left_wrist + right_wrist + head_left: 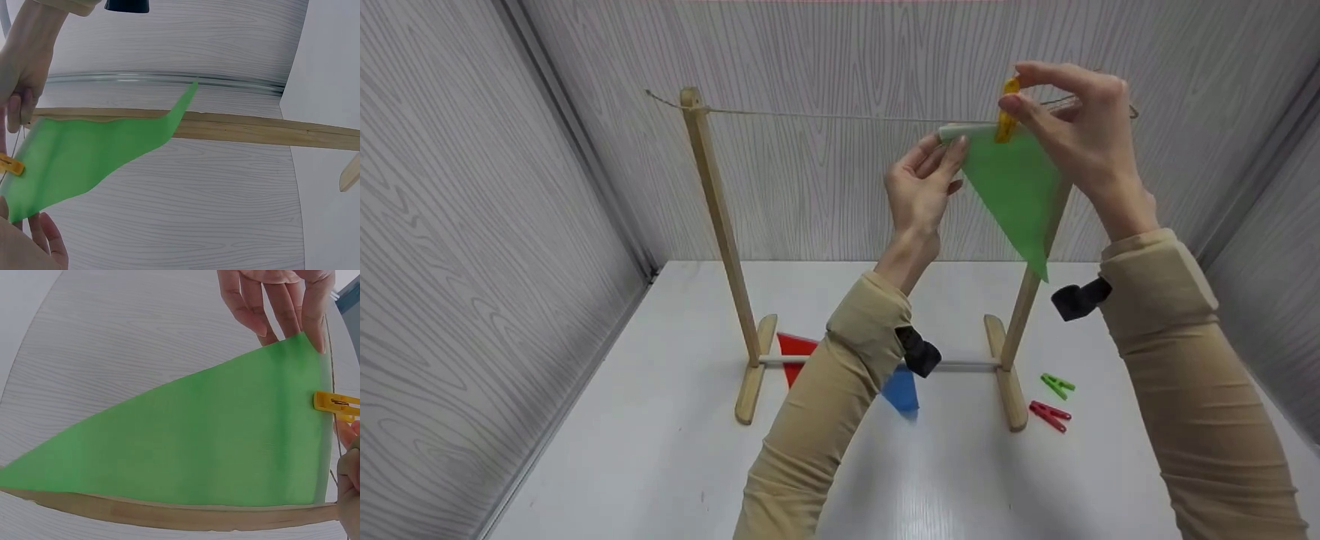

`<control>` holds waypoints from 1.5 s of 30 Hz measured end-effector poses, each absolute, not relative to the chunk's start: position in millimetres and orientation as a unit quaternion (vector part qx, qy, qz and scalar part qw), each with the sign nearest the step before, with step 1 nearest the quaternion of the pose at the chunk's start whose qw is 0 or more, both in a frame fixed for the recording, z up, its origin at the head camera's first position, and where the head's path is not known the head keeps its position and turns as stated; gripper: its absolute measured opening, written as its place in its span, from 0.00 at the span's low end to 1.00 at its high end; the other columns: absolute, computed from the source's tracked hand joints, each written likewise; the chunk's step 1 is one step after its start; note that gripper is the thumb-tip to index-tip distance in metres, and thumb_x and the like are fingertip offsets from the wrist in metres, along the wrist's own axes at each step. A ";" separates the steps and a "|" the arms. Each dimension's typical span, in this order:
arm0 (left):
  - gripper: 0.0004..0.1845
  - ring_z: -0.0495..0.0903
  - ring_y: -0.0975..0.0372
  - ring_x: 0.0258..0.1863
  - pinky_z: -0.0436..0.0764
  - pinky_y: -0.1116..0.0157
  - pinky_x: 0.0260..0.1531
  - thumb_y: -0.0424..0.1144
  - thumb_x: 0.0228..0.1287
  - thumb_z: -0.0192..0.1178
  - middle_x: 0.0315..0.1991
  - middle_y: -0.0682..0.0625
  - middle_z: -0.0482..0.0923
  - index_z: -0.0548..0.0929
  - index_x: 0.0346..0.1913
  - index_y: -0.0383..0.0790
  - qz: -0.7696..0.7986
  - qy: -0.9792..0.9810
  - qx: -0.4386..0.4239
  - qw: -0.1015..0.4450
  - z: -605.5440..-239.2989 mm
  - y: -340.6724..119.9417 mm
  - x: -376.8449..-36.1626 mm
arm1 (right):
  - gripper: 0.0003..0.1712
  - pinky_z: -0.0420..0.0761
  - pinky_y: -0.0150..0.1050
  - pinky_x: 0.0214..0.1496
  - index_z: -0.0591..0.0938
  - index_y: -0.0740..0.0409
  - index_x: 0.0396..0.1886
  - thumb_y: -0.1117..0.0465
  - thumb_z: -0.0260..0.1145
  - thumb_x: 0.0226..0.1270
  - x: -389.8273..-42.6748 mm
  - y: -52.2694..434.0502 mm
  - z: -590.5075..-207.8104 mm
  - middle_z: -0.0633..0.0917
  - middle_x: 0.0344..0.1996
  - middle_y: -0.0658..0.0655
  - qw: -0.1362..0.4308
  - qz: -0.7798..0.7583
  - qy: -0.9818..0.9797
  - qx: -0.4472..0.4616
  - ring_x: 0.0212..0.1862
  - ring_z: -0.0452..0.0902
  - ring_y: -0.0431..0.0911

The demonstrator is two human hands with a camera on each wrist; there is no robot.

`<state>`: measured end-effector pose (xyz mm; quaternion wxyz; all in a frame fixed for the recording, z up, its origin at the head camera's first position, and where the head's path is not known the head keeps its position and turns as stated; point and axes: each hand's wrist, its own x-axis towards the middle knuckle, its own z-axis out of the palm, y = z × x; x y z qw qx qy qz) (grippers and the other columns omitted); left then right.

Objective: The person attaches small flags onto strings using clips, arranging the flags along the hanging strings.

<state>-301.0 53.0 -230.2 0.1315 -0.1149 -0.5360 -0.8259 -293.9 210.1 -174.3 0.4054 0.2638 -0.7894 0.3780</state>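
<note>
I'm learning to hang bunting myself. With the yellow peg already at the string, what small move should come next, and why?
Probably the right hand should ease its pinch so the yellow peg bites down. The peg sits over the green flag's top edge at the string, and the left hand holds the flag's corner there, so the flag seems placed and only needs clamping.

A wooden stand [720,225] sits on the worktop [660,450], a string [825,116] stretched between its posts. A pennant [1012,187] hangs from the string near the right post. Two pegs [1054,401] lie right of the stand's base, two more pennants [810,352] beneath its crossbar.
</note>
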 end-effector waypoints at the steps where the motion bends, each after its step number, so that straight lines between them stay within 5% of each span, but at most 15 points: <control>1: 0.18 0.86 0.67 0.40 0.83 0.71 0.36 0.36 0.68 0.65 0.54 0.39 0.86 0.82 0.58 0.33 -0.825 -0.537 -0.117 0.131 -230.7 52.3 -300.7 | 0.19 0.79 0.15 0.41 0.84 0.63 0.57 0.61 0.69 0.69 -294.3 210.2 -175.3 0.87 0.50 0.65 0.406 0.380 -0.788 0.265 0.40 0.77 0.16; 5: 0.22 0.86 0.66 0.42 0.83 0.71 0.40 0.36 0.67 0.66 0.56 0.42 0.85 0.80 0.62 0.35 -0.820 -0.545 -0.122 0.128 -233.8 48.5 -299.8 | 0.21 0.79 0.15 0.39 0.83 0.63 0.58 0.61 0.69 0.68 -293.9 210.3 -179.5 0.87 0.52 0.65 0.408 0.399 -0.777 0.265 0.37 0.78 0.16; 9: 0.24 0.85 0.60 0.55 0.84 0.71 0.50 0.34 0.66 0.66 0.61 0.41 0.82 0.77 0.65 0.35 -0.821 -0.541 -0.131 0.124 -240.2 43.7 -298.6 | 0.23 0.78 0.15 0.36 0.82 0.62 0.61 0.61 0.70 0.67 -292.4 210.3 -185.3 0.86 0.54 0.63 0.418 0.415 -0.763 0.266 0.33 0.79 0.17; 16: 0.26 0.78 0.58 0.64 0.81 0.71 0.58 0.33 0.64 0.68 0.65 0.42 0.79 0.77 0.64 0.35 -0.793 -0.576 -0.145 0.138 -263.7 31.7 -297.3 | 0.28 0.72 0.15 0.26 0.80 0.63 0.62 0.62 0.73 0.63 -288.4 211.3 -205.1 0.86 0.56 0.58 0.454 0.443 -0.732 0.250 0.19 0.68 0.25; 23: 0.26 0.76 0.58 0.66 0.79 0.67 0.62 0.35 0.64 0.69 0.65 0.43 0.79 0.77 0.64 0.37 -0.766 -0.615 -0.125 0.137 -292.9 20.1 -296.5 | 0.29 0.73 0.18 0.23 0.79 0.70 0.60 0.63 0.75 0.61 -283.2 214.8 -228.6 0.84 0.54 0.44 0.465 0.506 -0.681 0.254 0.22 0.74 0.30; 37: 0.27 0.74 0.53 0.67 0.75 0.59 0.68 0.37 0.65 0.68 0.65 0.43 0.77 0.75 0.66 0.35 -0.745 -0.656 -0.078 0.097 -370.6 -5.5 -291.3 | 0.24 0.78 0.21 0.26 0.80 0.69 0.59 0.77 0.68 0.62 -272.3 240.2 -323.9 0.83 0.54 0.58 0.436 0.541 -0.680 0.235 0.25 0.79 0.33; 45: 0.26 0.72 0.49 0.68 0.74 0.56 0.69 0.39 0.67 0.66 0.67 0.42 0.75 0.76 0.66 0.38 -0.737 -0.672 -0.049 0.061 -413.0 -17.6 -286.3 | 0.22 0.77 0.18 0.27 0.78 0.74 0.58 0.80 0.65 0.63 -263.4 261.7 -394.5 0.84 0.50 0.42 0.392 0.545 -0.717 0.187 0.29 0.78 0.28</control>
